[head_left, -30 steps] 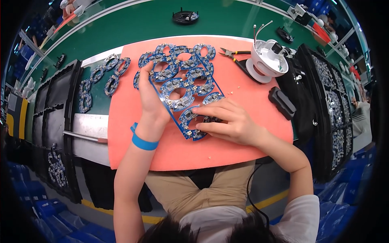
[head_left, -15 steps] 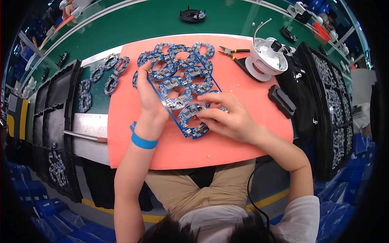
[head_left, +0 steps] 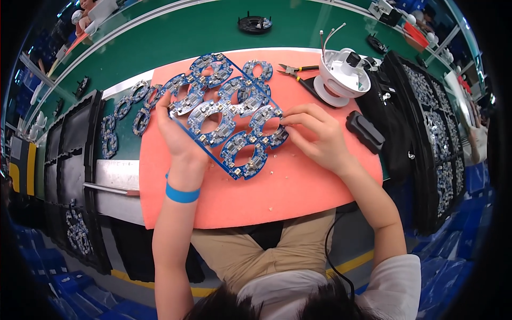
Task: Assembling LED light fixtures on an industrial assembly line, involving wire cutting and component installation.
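A panel of joined blue ring-shaped circuit boards [head_left: 228, 128], crowded with small components, is held up at a slant over the salmon-coloured mat. My left hand [head_left: 184, 144] grips the panel along its left edge, thumb on top, with the other fingers hidden beneath. At the opposite edge, my right hand [head_left: 318, 136] has thumb and index finger pinched at the rim of the rightmost ring. Any small part between those fingertips is too small to make out. More ring boards [head_left: 258, 68] lie on the mat behind the panel.
Cutting pliers [head_left: 298, 69], a white dome-shaped housing [head_left: 341, 80] with wires, and a black oblong block [head_left: 366, 132] lie to the right. Black trays [head_left: 424, 144] of boards stand farther right. More ring boards [head_left: 109, 130] rest at left. Tiny pale bits dot the mat [head_left: 298, 197].
The panel has shifted left and turned in my left hand. My right hand has moved from the panel's lower rings to its right edge. More pale bits now show on the mat.
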The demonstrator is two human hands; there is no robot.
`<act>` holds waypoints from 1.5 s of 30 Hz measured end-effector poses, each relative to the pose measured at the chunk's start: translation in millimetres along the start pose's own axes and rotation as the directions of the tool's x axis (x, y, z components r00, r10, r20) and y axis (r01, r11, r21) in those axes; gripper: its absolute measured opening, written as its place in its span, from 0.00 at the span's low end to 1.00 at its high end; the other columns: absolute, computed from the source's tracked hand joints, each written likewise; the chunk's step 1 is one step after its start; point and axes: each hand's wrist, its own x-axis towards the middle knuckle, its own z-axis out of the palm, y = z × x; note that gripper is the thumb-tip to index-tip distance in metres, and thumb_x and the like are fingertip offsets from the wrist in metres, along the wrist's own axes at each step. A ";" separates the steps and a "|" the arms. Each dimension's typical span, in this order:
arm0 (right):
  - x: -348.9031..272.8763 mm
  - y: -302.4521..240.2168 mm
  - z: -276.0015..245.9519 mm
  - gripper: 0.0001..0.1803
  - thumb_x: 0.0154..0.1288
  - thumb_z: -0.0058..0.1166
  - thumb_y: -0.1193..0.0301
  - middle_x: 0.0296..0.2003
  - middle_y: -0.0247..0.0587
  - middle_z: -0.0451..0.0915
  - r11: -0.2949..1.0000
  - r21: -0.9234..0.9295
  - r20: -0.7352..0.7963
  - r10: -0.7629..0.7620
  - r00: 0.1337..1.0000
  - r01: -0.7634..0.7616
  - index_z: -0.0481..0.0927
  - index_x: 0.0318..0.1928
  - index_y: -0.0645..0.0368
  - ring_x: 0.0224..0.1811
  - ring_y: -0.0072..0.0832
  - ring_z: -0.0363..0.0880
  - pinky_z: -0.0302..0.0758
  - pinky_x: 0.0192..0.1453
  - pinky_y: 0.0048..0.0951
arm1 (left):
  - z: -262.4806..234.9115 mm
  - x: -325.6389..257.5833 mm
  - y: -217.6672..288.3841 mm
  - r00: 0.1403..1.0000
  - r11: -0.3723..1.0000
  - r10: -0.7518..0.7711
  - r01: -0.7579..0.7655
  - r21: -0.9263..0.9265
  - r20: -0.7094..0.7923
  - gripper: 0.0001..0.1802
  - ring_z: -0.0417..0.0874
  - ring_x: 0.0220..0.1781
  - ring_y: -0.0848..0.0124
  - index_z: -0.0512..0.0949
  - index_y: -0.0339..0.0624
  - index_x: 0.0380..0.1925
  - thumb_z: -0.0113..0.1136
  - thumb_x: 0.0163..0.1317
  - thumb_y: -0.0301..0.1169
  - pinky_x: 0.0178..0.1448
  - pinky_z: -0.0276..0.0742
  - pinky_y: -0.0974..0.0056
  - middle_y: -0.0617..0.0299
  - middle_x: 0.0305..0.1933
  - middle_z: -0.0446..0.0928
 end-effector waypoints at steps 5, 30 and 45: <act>4.9 -8.1 6.0 0.15 0.61 0.59 0.75 0.43 0.41 0.79 0.947 0.253 -0.186 0.250 0.950 -0.200 0.76 0.49 0.63 0.46 0.32 0.80 0.78 0.48 0.30 | -11.2 1.2 5.7 0.998 0.997 0.033 -0.036 0.065 0.051 0.28 0.80 0.53 0.60 0.71 0.42 0.58 0.36 0.68 0.48 0.52 0.79 0.55 0.53 0.59 0.76; 9.8 -20.7 -17.2 0.12 0.55 0.59 0.84 0.35 0.47 0.85 0.795 -0.376 -0.103 -0.547 0.831 0.476 0.80 0.42 0.69 0.35 0.40 0.86 0.83 0.39 0.32 | -48.6 16.8 -29.4 0.926 0.962 -0.211 0.254 -0.103 0.313 0.21 0.70 0.66 0.59 0.75 0.47 0.46 0.50 0.67 0.52 0.72 0.60 0.54 0.59 0.55 0.76; 42.1 -27.4 -26.7 0.13 0.75 0.44 0.73 0.40 0.46 0.85 0.807 0.544 -0.179 0.380 0.907 -0.231 0.74 0.49 0.72 0.43 0.25 0.84 0.79 0.50 0.26 | -20.6 6.0 -30.3 0.970 0.933 -0.162 0.091 0.348 0.179 0.16 0.81 0.53 0.70 0.71 0.46 0.56 0.52 0.72 0.37 0.59 0.77 0.61 0.62 0.53 0.78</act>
